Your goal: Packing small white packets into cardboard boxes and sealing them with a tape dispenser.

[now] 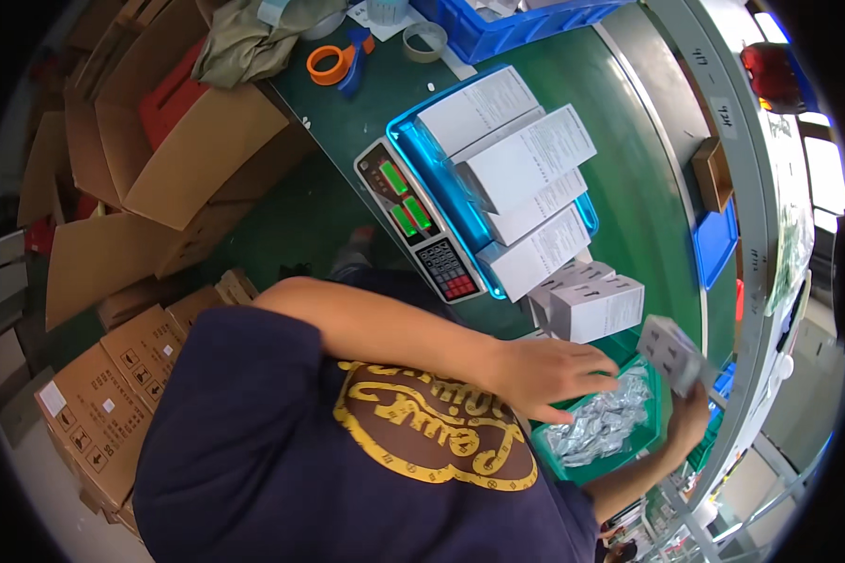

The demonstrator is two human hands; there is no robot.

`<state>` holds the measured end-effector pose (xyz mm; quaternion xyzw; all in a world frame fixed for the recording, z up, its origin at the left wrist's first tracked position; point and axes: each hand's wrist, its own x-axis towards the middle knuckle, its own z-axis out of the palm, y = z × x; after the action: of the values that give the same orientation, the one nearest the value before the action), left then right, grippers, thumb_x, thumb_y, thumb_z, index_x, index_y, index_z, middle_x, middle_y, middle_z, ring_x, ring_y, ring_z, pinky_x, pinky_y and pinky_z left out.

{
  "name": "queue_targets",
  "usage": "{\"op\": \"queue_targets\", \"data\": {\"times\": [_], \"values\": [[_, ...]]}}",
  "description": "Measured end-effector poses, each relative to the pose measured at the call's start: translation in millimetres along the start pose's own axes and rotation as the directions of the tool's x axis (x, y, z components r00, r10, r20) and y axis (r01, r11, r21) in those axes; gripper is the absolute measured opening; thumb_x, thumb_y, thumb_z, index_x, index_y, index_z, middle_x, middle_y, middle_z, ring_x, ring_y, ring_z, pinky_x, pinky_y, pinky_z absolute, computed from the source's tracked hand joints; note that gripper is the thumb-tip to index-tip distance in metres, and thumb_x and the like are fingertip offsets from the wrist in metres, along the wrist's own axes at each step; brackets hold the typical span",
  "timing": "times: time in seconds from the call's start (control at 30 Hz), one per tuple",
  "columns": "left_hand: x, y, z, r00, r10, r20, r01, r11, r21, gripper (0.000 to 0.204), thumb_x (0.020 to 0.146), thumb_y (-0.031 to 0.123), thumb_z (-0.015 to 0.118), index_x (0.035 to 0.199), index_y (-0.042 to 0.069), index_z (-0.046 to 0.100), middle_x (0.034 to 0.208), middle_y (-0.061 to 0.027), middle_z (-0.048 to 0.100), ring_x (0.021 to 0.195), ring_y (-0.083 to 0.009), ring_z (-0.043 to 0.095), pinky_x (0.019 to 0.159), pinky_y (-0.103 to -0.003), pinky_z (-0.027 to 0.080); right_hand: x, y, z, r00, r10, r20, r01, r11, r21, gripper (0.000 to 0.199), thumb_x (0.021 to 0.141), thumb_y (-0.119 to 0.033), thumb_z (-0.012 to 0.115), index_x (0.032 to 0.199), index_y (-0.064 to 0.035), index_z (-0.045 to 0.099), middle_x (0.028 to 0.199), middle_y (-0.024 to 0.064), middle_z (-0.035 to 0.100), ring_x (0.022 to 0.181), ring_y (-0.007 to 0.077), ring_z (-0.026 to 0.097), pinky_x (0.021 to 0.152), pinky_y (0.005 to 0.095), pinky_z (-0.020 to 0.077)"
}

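Two bare hands work at the green bench (634,150), head cam. R hand (690,419) is clamped on the lower end of a small white box (670,352), which is tilted, a bit blurred & held up just beyond the far R side of a green bin (655,413). The bin is full of silver packets (599,422). L hand (556,373) is empty, fingers apart, palm down over the bin's near-L corner; can't tell if it touches the rim.

More white boxes (599,308) stand close together on the bench, just past L hand. Next to them, a digital scale (429,241) w/ green displays & a keypad; its blue pan (462,208) carries several larger white cartons (530,155), some overlapping.

Far end of bench: orange-&-blue tool (329,64), tape roll (424,43), blue crate (526,36). L side, off the bench: open brown carton (211,155), plus printed brown cartons (108,403) stacked lower down.
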<state>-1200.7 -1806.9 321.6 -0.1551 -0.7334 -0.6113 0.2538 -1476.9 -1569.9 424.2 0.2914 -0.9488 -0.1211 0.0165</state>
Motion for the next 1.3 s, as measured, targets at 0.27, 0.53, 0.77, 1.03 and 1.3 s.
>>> {"op": "queue_targets", "data": {"times": [0.27, 0.53, 0.77, 1.03, 1.3], "values": [[21, 22, 76, 0.985, -0.167, -0.037, 0.165, 0.984, -0.065, 0.12, 0.066, 0.041, 0.082, 0.152, 0.001, 0.007, 0.135, -0.0244, 0.039, 0.127, -0.0406, 0.042, 0.111, -0.054, 0.027, -180, -90, -105, 0.981, 0.184, 0.058, -0.192, 0.908, 0.371, 0.015, 0.079, -0.001, 0.073, 0.091, -0.0003, 0.065, 0.062, 0.0015, 0.055, 0.059, 0.0101, 0.05, 0.058, 0.027, 0.0418], [-22, 39, 21, 0.943, -0.326, 0.067, 0.331, 0.895, -0.299, 0.113, 0.063, 0.024, 0.087, 0.148, 0.007, 0.014, 0.129, -0.0231, 0.044, 0.121, -0.0409, 0.048, 0.1, -0.046, 0.043, -194, 27, 105, 0.847, 0.531, 0.022, -0.235, 0.336, 0.912, 0.035, 0.097, -0.016, 0.052, 0.126, 0.0023, 0.052, 0.117, 0.0123, 0.062, 0.105, 0.0223, 0.06, 0.092, 0.0361, 0.0501], [-62, 38, -40, 0.86, -0.062, 0.506, 0.066, 0.998, 0.008, 0.11, 0.065, 0.022, 0.088, 0.15, 0.006, 0.02, 0.123, -0.0221, 0.048, 0.113, -0.04, 0.05, 0.102, -0.044, 0.04, -195, 51, 398, 0.665, 0.563, 0.492, -0.728, 0.636, 0.255, 0.047, 0.076, -0.038, 0.071, 0.114, -0.0115, 0.066, 0.103, 0.016, 0.071, 0.097, 0.033, 0.068, 0.084, 0.042, 0.0532], [-89, 39, -57, 0.811, -0.354, 0.466, 0.405, 0.914, -0.009, 0.121, 0.061, 0.021, 0.093, 0.152, 0.005, 0.015, 0.14, -0.0187, 0.039, 0.129, -0.0324, 0.044, 0.109, -0.04, 0.035, -217, 61, 323, 0.374, 0.868, 0.327, -0.899, 0.252, 0.357, 0.075, 0.07, -0.021, 0.071, 0.134, 0.0044, 0.044, 0.108, 0.0239, 0.064, 0.1, 0.0389, 0.062, 0.097, 0.0463, 0.0428], [-92, 29, -68, 0.848, -0.45, 0.28, 0.486, 0.871, -0.072, 0.126, 0.057, 0.016, 0.094, 0.152, 0.005, 0.012, 0.145, -0.0147, 0.033, 0.134, -0.0276, 0.039, 0.111, -0.04, 0.034, -236, -63, 79, 0.601, 0.769, 0.219, -0.044, -0.242, 0.969, 0.032, 0.084, -0.015, 0.074, 0.111, -0.0019, 0.061, 0.089, 0.0011, 0.059, 0.084, 0.011, 0.059, 0.07, 0.0226, 0.0482]]}}
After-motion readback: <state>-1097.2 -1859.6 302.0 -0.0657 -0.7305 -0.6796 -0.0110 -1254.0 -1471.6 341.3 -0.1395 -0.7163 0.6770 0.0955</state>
